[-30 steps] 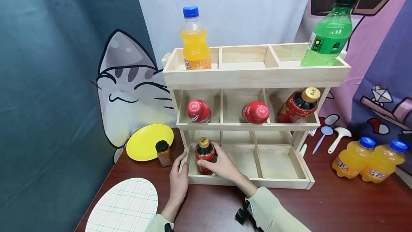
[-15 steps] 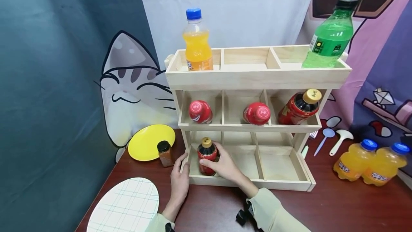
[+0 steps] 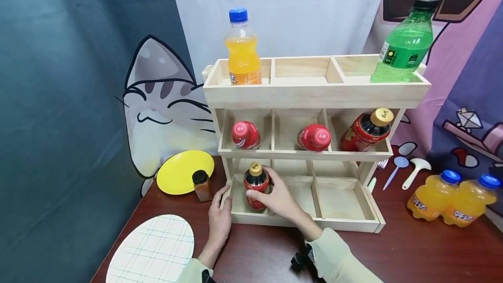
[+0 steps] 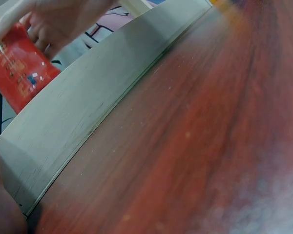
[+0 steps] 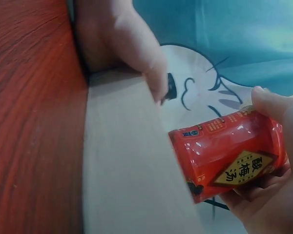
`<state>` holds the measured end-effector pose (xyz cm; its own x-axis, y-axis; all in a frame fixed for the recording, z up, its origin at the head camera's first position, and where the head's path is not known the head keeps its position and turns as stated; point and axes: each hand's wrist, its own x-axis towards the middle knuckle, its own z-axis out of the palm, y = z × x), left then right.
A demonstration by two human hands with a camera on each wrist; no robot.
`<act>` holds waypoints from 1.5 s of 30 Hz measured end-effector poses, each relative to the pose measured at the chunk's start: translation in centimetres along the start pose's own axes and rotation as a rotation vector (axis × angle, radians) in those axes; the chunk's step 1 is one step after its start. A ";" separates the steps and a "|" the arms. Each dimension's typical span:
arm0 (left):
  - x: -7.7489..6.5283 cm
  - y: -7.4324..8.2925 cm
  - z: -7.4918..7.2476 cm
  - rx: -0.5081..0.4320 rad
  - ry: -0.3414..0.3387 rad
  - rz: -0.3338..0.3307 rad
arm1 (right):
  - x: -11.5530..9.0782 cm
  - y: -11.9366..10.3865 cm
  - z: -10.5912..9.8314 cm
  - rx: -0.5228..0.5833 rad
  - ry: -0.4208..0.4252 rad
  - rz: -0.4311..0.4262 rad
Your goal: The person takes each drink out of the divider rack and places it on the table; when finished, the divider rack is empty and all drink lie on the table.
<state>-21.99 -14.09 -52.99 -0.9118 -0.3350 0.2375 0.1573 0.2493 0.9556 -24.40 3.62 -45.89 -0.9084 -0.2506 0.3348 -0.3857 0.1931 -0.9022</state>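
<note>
In the head view my right hand (image 3: 280, 198) grips a dark drink bottle (image 3: 256, 187) with a gold cap and red label. The bottle stands nearly upright at the bottom tier's left compartment; whether its base touches the floor is hidden. Its red label (image 5: 229, 151) shows Chinese lettering in the right wrist view. My left hand (image 3: 219, 224) holds the front left corner of the three-tier wooden shelf (image 3: 314, 97), with a digit over the rim in the right wrist view. The bottle's label (image 4: 19, 68) also shows behind the front board in the left wrist view.
Orange soda (image 3: 243, 58) and a green bottle (image 3: 406, 45) stand on top. Two red-capped bottles (image 3: 245, 135) and another gold-capped bottle (image 3: 365, 130) occupy the middle tier. Left are a yellow plate (image 3: 177, 171), spice jar (image 3: 202, 187) and round checked board (image 3: 151, 248); right, orange bottles (image 3: 434, 195) and utensils (image 3: 416, 171).
My right hand and the gold-capped bottle have shifted slightly right and a little upward in the head view. My left hand stays at the shelf's corner.
</note>
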 end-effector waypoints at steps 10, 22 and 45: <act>0.0 0.0 -0.1 0.016 0.003 0.000 | -1.3 -3.3 -2.1 0.005 0.021 0.017; -0.2 -0.1 0.1 -0.004 -0.001 -0.008 | -3.5 -4.9 -5.1 -0.144 0.085 0.093; -0.1 0.0 -0.2 -0.001 -0.024 -0.027 | -6.1 -0.9 -16.9 -0.376 0.174 0.079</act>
<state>-21.80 -14.20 -53.02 -0.9245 -0.3197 0.2075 0.1332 0.2393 0.9618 -21.22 21.04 -42.48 -0.9388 -0.0634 0.3386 -0.3165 0.5464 -0.7754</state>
